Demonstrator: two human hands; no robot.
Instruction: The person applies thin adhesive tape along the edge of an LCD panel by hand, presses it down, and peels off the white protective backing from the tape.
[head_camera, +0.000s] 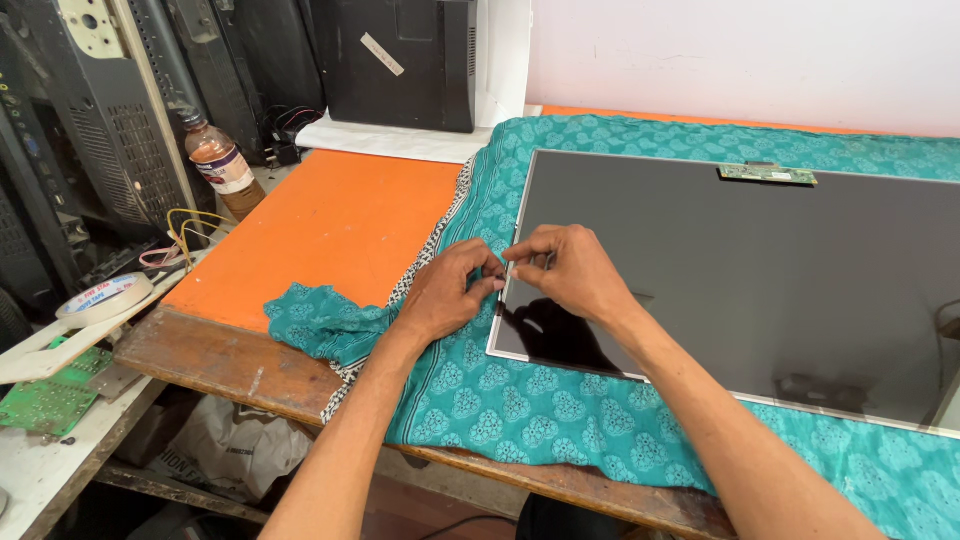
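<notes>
Head view, from the left: a roll of white tape (103, 297) and a green circuit board (45, 400) lie on a side shelf, a plastic bottle (222, 163) stands behind, then comes the orange surface (330, 230) draped with a teal patterned cloth (520, 400). At the left edge of the large dark flat display panel (740, 270), which lies on that cloth, the left hand (445, 295) and right hand (570, 272) meet, fingertips pinched together on something too small to make out. A hard tug there could probably lift or crack the thin panel, since only cloth cushions it.
</notes>
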